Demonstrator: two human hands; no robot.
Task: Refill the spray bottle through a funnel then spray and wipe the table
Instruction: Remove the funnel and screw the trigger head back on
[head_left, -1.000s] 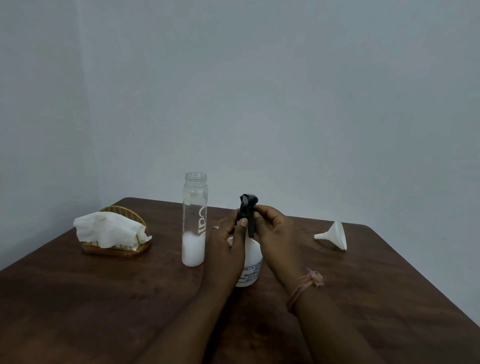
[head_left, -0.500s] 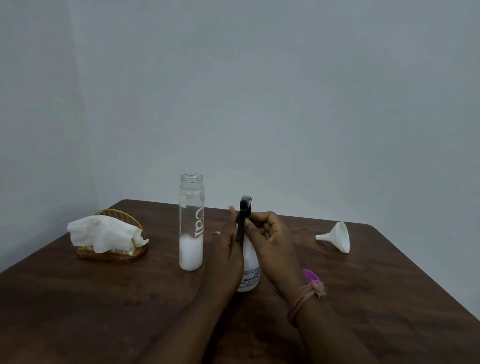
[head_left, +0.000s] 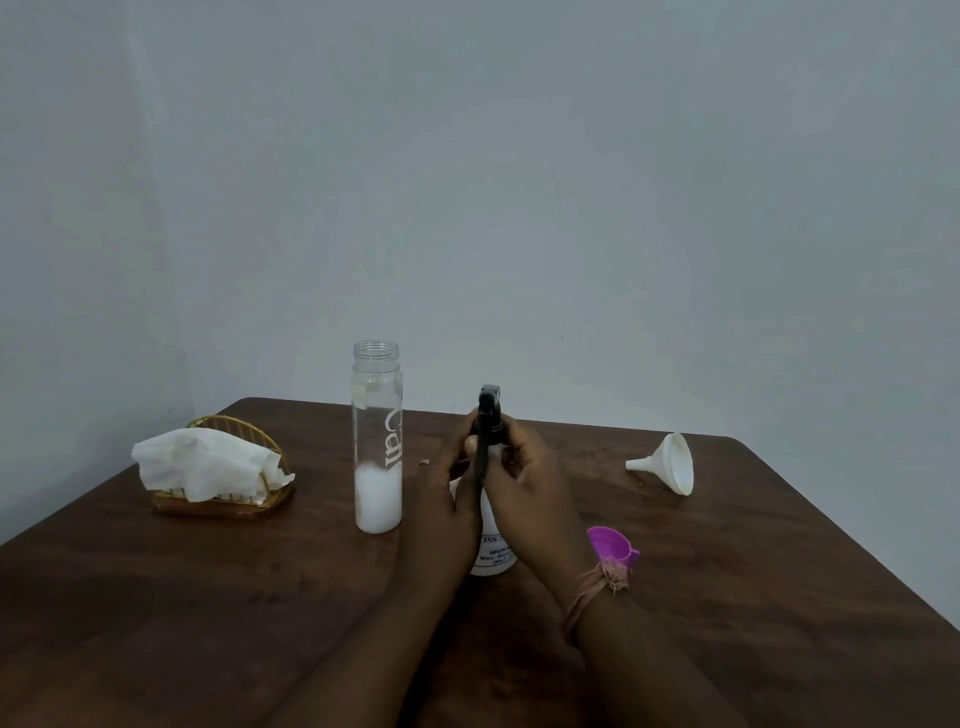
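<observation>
White lettering runs vertically up the side of a clear, open-topped bottle (head_left: 377, 447) standing on the table, reading roughly "Cal", its first letters cut off at the bottle's edge; a white label on the lower body of the spray bottle (head_left: 493, 558), seen between a person's two hands, carries small dark print in several lines; only fragments can be made out, "ISS" on the top line and "MUN" beneath it; the remaining lines are too small and blurred to read.
</observation>
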